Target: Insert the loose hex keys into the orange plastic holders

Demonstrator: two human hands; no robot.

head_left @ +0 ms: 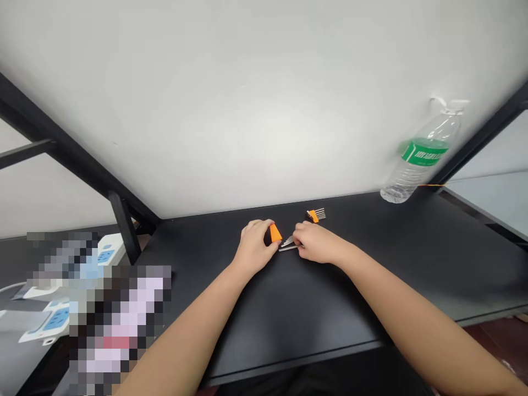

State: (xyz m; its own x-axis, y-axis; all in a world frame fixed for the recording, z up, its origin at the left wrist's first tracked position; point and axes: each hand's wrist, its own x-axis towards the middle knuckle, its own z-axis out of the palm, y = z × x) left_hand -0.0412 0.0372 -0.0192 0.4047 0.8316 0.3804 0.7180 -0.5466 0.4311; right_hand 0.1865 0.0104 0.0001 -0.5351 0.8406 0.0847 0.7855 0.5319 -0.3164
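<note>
White wall (247,110), black desk (297,324), left hand (254,245) gripping orange-black holder (275,233), right hand (313,242) pinching rods (287,248)

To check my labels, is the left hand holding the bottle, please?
No, the left hand holds an orange and black piece; the bottle stands apart.

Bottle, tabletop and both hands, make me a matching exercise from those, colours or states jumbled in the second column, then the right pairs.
Column one
1. Bottle
2. Left hand
3. Right hand
4. Tabletop

Column two
A. Gripping an orange-and-black holder
B. Plain black
C. Wearing a green label
D. At thin metal rods

Pairs: 1-C, 2-A, 3-D, 4-B
</note>
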